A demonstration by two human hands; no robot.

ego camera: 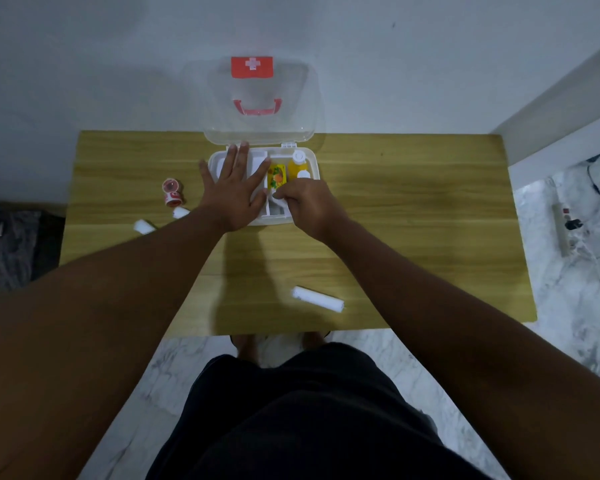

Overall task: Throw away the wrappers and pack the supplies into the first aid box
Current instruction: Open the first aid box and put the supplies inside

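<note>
The white first aid box (310, 161) stands open at the back middle of the wooden table, its clear lid (257, 98) with a red cross label upright against the wall. Inside lie a yellow packet (276, 175) and an orange bottle (296, 166) with a white cap. My left hand (234, 190) lies flat with fingers spread over the box's left compartment. My right hand (303, 202) is pinched on a small white item (278, 201) in the box's front compartment. A white gauze roll (317, 298) lies near the front edge. Two smaller white rolls (144, 226) (181, 212) and a red-and-white tape roll (171, 192) lie left of the box.
The wooden table (413, 216) stands against a white wall. A power strip with cables (568, 230) lies on the marble floor at the right. A dark cloth (11, 251) sits on the floor at the left. My dark shorts and feet show below the table's front edge.
</note>
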